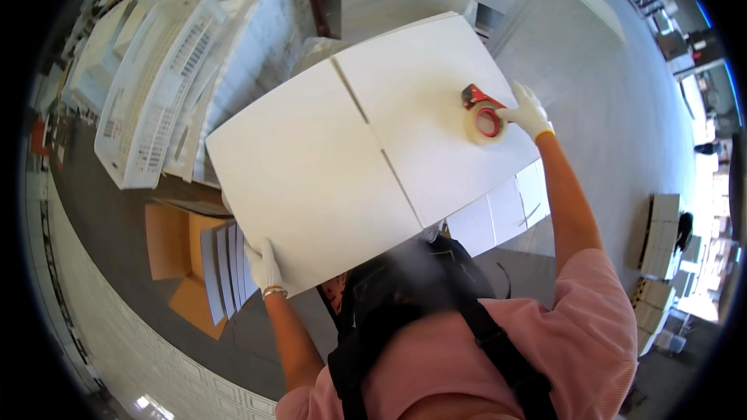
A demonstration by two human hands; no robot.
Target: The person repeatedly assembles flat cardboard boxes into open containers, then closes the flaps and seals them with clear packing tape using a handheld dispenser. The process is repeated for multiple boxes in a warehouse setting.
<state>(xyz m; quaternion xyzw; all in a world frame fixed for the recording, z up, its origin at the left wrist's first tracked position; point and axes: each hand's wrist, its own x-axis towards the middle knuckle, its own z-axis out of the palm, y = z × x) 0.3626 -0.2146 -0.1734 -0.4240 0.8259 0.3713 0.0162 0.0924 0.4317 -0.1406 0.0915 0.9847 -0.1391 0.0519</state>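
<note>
One red tape dispenser (486, 118) is lying on the white carton (311, 179) against the right hand (531, 113), fingers outstretched; left hand (264, 266) is touching the near edge, grip unclear. Tilting could cause sliding.

We look to be in a packing workshop or warehouse: around us are a crate (161, 120), carton (168, 243), tape dispenser (475, 120) and stacks (660, 243).

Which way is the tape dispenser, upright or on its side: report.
On its side: the tape dispenser lies on the white board, its round face turned up toward the camera.
</note>
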